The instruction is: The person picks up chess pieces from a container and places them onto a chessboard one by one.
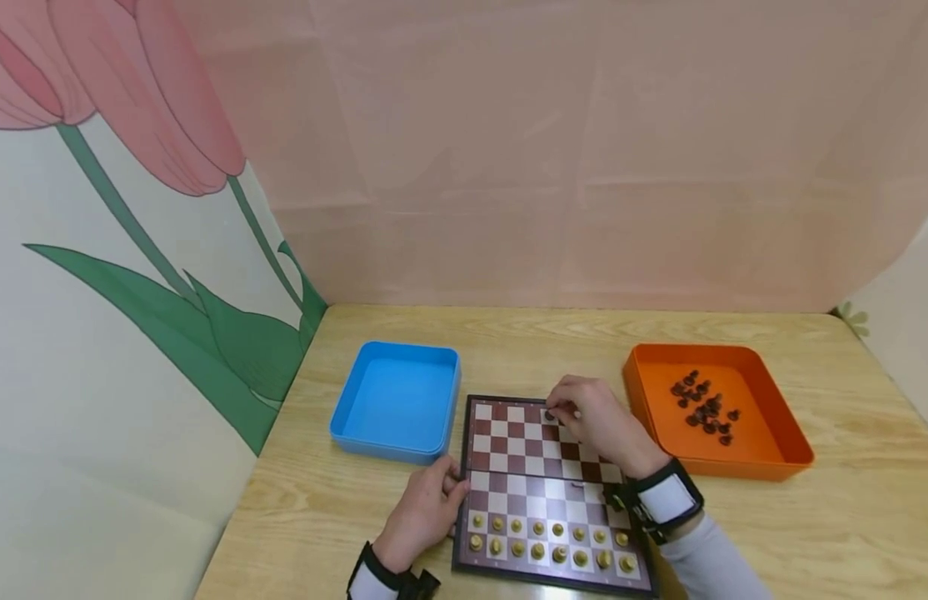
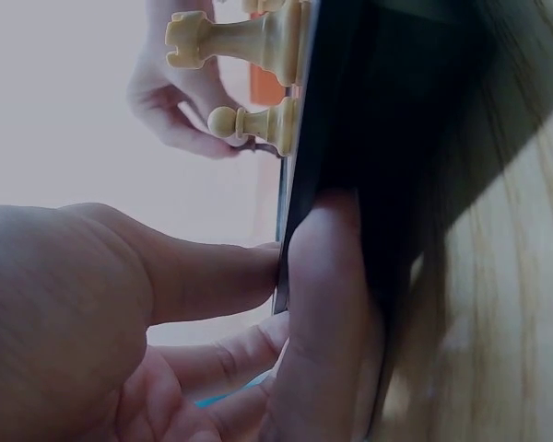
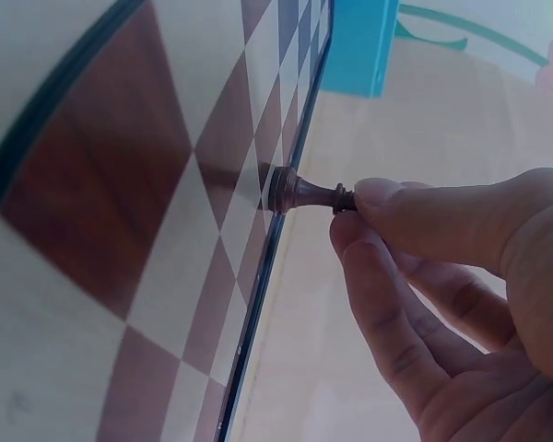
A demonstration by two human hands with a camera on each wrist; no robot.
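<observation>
A chessboard (image 1: 534, 447) with brown and white squares lies on the table between both hands. My left hand (image 1: 426, 504) grips its left edge, thumb on top and a finger underneath, as the left wrist view shows. My right hand (image 1: 601, 421) pinches a dark chess piece (image 3: 304, 191) by its top between thumb and fingertips. The piece's base is at a square by the far edge of the board; its top is hidden by the fingers. Pale chess pieces stand in two rows on the near side, among them a rook (image 2: 244, 41) and a pawn (image 2: 258, 126).
Right of the board, an orange tray (image 1: 771, 417) holds several dark chess pieces (image 1: 707, 408) in a loose heap. A blue tray (image 1: 396, 392) sits behind the left hand. The wooden table (image 1: 284, 517) meets a pink backdrop (image 1: 554, 167) at the back.
</observation>
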